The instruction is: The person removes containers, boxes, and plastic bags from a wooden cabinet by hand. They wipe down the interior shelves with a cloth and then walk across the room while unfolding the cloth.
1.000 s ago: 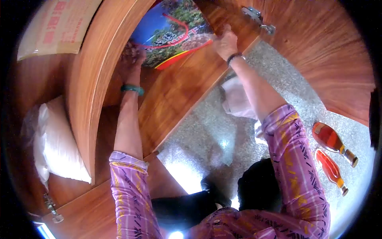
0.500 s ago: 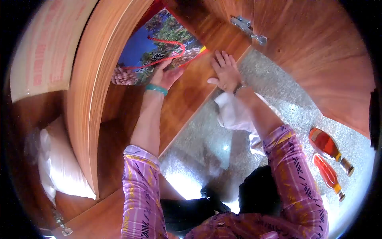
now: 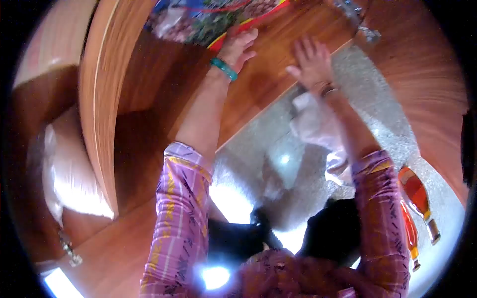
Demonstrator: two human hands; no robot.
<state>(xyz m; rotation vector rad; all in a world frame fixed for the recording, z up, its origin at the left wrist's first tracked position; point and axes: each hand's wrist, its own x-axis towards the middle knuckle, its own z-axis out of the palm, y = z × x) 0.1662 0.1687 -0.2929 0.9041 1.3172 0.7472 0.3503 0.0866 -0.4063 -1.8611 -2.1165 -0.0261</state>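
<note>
A blue and red printed bag [image 3: 203, 25] with a red cord lies inside a wooden cabinet at the top of the view. My left hand [image 3: 238, 48], with a green bangle at its wrist, is beside the bag's yellow and red edge; its fingers are apart and nothing shows in them. To its right, my right hand [image 3: 312, 63] is spread over the front part of the wooden cabinet board [image 3: 266, 74], holding nothing. A whitish cloth [image 3: 318, 121] hangs or lies below my right wrist.
Two bottles of reddish liquid, one larger [image 3: 413, 188] and one slimmer [image 3: 409, 228], lie on the grey speckled floor [image 3: 367, 99] at the right. A white plastic-wrapped bundle [image 3: 74, 174] sits at the left behind a wooden panel [image 3: 102, 99]. An open door [image 3: 422, 64] stands at the right.
The view has shifted, so the bag sits higher in the frame. My left hand has come away from the bag's cord and front. My right hand remains spread near the board's edge.
</note>
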